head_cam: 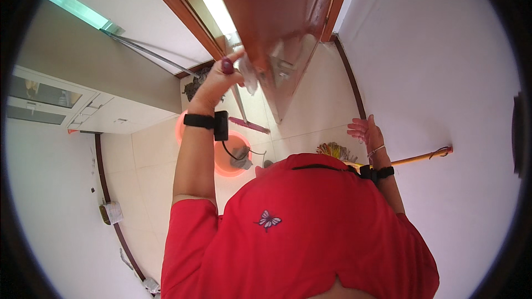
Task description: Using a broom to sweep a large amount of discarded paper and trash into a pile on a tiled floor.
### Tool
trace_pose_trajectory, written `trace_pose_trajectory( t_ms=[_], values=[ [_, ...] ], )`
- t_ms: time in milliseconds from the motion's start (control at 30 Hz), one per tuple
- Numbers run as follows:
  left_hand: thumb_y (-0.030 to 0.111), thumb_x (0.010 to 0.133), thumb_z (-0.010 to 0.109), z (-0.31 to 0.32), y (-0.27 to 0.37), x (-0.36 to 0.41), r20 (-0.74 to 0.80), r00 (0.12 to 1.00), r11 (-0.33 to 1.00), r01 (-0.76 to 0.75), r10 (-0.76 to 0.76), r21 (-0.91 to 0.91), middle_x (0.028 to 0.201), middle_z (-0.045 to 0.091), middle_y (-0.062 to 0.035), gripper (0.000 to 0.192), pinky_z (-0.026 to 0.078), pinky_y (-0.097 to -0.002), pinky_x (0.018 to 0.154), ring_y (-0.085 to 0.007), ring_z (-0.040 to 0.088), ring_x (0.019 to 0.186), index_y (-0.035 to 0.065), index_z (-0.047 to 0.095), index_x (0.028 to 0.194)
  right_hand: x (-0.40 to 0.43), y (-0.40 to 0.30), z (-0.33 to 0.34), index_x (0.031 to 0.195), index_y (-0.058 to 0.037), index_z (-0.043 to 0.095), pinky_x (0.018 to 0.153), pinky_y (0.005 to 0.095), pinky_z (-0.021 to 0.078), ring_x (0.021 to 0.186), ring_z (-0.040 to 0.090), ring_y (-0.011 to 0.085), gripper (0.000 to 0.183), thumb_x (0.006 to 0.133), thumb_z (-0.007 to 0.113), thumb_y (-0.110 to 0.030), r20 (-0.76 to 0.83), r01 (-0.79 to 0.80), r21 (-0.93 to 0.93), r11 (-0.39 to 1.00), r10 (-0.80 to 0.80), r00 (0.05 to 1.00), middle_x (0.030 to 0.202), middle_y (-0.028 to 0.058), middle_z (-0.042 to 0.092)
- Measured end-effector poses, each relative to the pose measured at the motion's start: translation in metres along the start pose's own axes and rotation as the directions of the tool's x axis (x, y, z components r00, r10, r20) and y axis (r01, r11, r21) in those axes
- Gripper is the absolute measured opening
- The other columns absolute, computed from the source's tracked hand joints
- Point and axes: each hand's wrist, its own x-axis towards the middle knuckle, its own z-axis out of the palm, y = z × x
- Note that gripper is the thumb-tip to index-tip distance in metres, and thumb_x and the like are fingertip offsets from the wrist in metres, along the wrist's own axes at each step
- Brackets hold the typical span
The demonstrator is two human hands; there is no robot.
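My left hand (218, 81) is raised beside the free edge of a brown wooden door (286, 12). It grips the upper end of a broom (240, 101), whose dark red handle tip shows above my fist. The broom's pinkish-red head rests on the tiled floor below. A pale, translucent thing (249, 77), blurred, is right by my fingers at the door edge; I cannot tell what it is. My right hand (365, 131) hangs near the white wall on the right, fingers apart and holding nothing. A strap circles each wrist.
A pink basin (230, 170) with a grey cloth (241, 158) stands on the floor. A grey mop (153, 54) leans by the cabinet (104, 112) at left. A multicoloured string mop (336, 151) lies low at right, its wooden handle towards the wall.
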Motion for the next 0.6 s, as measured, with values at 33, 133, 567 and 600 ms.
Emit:
trace_pose_trajectory(
  t_ms=[33,133,567,600],
  values=[
    [-0.001,0.068,0.052,0.012,0.004,-0.004,0.093,0.995,0.999,-0.029,0.028,0.019,0.073,0.053,0.0012,0.059,0.042,-0.0228,0.064,-0.0083,0.051,0.066,-0.0002,0.038,0.126,0.003,-0.001,-0.004,0.106,0.0030,0.053,0.074,0.0300,0.0427,0.082,0.060,0.0227,0.066,0.086,0.028,-0.056,-0.008,0.011,-0.007,1.000,-0.011,1.000,0.094,0.0140,0.061],
    [-0.006,0.066,0.051,0.053,0.012,-0.010,0.295,0.955,0.999,0.039,-0.041,0.012,0.070,0.053,0.0022,0.063,0.041,-0.0187,0.059,-0.0046,0.047,0.057,0.0075,0.040,0.127,0.014,-0.006,-0.020,0.108,0.0031,0.052,0.076,0.0303,0.0420,0.086,0.059,0.0223,0.066,0.087,0.026,-0.054,-0.054,0.033,0.018,0.999,-0.032,0.998,0.099,0.0144,0.060],
    [-0.003,0.073,0.052,0.182,0.017,0.009,0.757,0.653,0.997,-0.037,-0.026,0.067,0.087,0.062,-0.0056,0.035,0.045,-0.0212,0.069,-0.0080,0.054,0.079,0.0024,0.057,0.108,0.012,-0.053,-0.133,0.121,-0.0061,0.040,0.095,0.0349,0.0349,0.106,0.046,0.0203,0.045,0.088,0.041,-0.036,-0.343,0.406,0.417,0.813,-0.273,0.899,0.118,0.0074,0.048],
    [-0.002,0.074,0.051,0.184,0.015,0.009,0.737,0.673,0.998,0.025,-0.061,0.060,0.087,0.062,-0.0058,0.034,0.044,-0.0217,0.070,-0.0081,0.054,0.078,0.0024,0.057,0.107,0.009,-0.053,-0.146,0.122,-0.0053,0.039,0.097,0.0366,0.0330,0.107,0.046,0.0218,0.047,0.088,0.041,-0.038,-0.303,0.476,0.427,0.768,-0.375,0.876,0.118,0.0082,0.047]
  ],
)
